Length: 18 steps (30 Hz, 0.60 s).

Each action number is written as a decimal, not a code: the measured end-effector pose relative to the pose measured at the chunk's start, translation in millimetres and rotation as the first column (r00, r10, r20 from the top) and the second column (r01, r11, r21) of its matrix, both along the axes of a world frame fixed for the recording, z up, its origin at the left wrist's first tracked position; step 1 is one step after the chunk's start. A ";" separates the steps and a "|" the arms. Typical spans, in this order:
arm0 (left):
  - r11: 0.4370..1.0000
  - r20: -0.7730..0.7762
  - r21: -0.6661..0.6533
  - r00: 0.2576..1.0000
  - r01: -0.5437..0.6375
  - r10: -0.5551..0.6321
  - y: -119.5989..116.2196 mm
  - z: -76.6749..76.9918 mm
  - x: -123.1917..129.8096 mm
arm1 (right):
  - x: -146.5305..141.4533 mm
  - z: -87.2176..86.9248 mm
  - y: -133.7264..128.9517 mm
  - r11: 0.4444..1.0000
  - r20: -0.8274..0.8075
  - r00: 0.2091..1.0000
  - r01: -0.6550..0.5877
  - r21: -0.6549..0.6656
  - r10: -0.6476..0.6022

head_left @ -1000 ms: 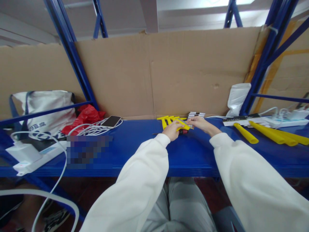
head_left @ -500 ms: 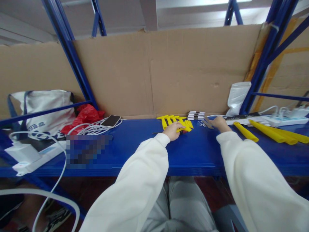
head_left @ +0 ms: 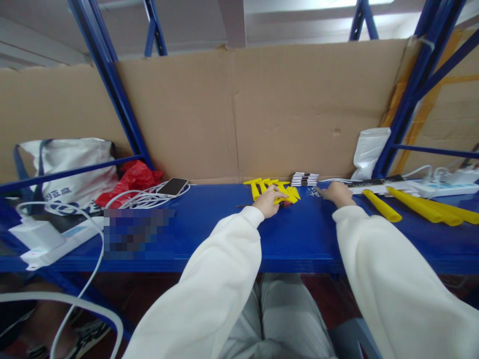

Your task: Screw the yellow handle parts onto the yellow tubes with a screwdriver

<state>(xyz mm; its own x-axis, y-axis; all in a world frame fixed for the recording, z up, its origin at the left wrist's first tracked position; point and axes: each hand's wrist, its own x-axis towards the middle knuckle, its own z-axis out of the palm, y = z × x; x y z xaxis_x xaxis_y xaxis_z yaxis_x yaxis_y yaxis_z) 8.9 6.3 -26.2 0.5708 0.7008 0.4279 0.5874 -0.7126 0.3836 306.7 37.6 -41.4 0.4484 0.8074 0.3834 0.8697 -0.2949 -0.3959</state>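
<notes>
My left hand [head_left: 266, 202] is closed around a yellow plastic piece [head_left: 292, 195], whose far end sticks out to the right of the fingers. A small red and dark bit shows just under it. Behind that hand stands a row of several yellow T-shaped pieces [head_left: 254, 188], side by side. My right hand [head_left: 339, 193] pinches a small flat grey piece [head_left: 320, 192] low over the table. Small pale grey bits [head_left: 313, 191] lie on the blue surface just left of it. What the right fingertips cover is hidden.
Behind my hands is a stack of white packets with black bands [head_left: 305, 178]. Long yellow tubes [head_left: 382, 206] and a white power strip [head_left: 443, 187] lie to the right. On the left are a phone [head_left: 172, 187], coiled white cable, a red bag [head_left: 136, 179] and a cloth bag [head_left: 77, 167].
My right hand has shifted slightly left and turned with the grey piece, which now shows less beyond the fingers. The left hand stays in place with the yellow piece.
</notes>
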 end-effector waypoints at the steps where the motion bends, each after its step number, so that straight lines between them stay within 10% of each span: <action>1: 1.000 -0.009 0.003 1.000 -0.009 0.009 -0.2 -0.2 0.2 | -6.3 5.2 -2.2 1.000 0.026 1.000 0.017 -0.015 -0.016; 6: 0.999 -0.045 0.028 0.999 -0.029 0.030 -1.5 0.1 1.5 | -47.0 22.6 -4.5 0.922 -0.008 0.928 -0.370 0.112 0.374; 11: 0.999 -0.034 0.028 0.999 -0.023 0.024 -2.3 2.6 1.4 | -86.1 20.1 -6.0 0.607 -0.188 0.577 -0.767 0.208 0.794; 14: 1.000 -0.030 0.022 0.999 -0.009 0.010 -2.3 5.2 1.0 | -95.0 20.6 -10.4 0.468 -0.254 0.410 -0.851 0.240 0.876; 18: 1.000 -0.010 0.010 1.000 -0.002 0.002 -1.9 7.6 0.7 | -93.6 24.5 -13.9 0.469 -0.265 0.402 -0.837 0.281 0.876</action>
